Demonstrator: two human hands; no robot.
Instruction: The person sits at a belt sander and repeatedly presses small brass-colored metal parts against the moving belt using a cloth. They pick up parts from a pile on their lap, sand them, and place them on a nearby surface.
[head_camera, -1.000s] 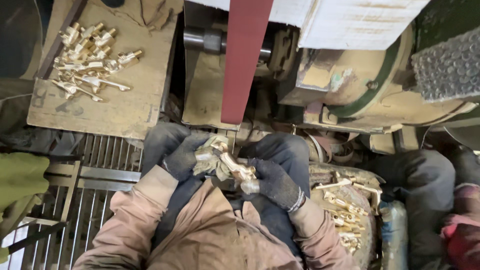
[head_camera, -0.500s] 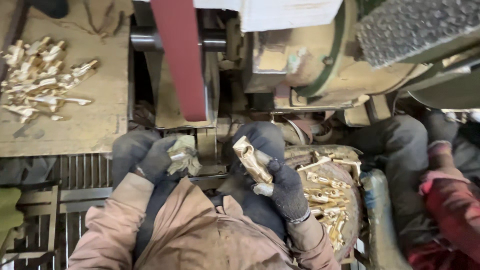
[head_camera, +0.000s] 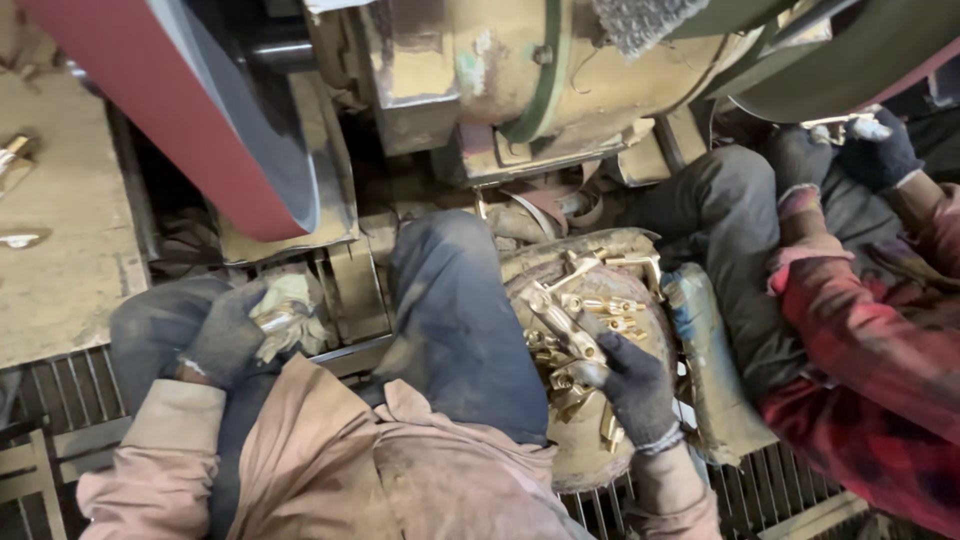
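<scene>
Over basket (head_camera: 600, 250), brass fitting (head_camera: 560, 325) slants up-left.

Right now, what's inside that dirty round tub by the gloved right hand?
The tub holds a heap of shiny brass parts. The right hand grips one and covers others; the bottom is hidden.

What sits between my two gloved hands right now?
In the head view, your raised knee in dark blue trousers lies between the left hand and right hand.
</scene>
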